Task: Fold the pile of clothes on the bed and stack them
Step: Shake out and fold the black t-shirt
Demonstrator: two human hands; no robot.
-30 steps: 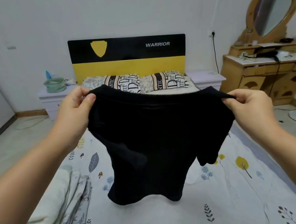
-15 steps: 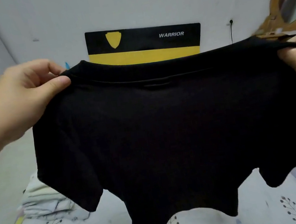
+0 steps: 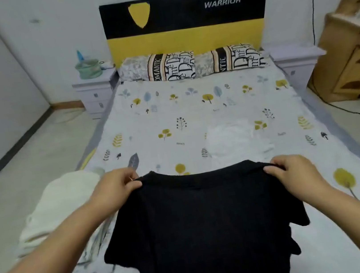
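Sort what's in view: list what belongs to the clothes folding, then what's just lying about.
Job:
black T-shirt, pinched at its shoulders by left hand and right hand
folded stack at the bed's left edge
white garment on the bed

Lying about:
pillows
green basket on nightstand
dresser

Black and yellow padded headboard lettered WARRIOR, two patterned pillows laid against it, white nightstand topped by green basket, wooden dresser placed at right.
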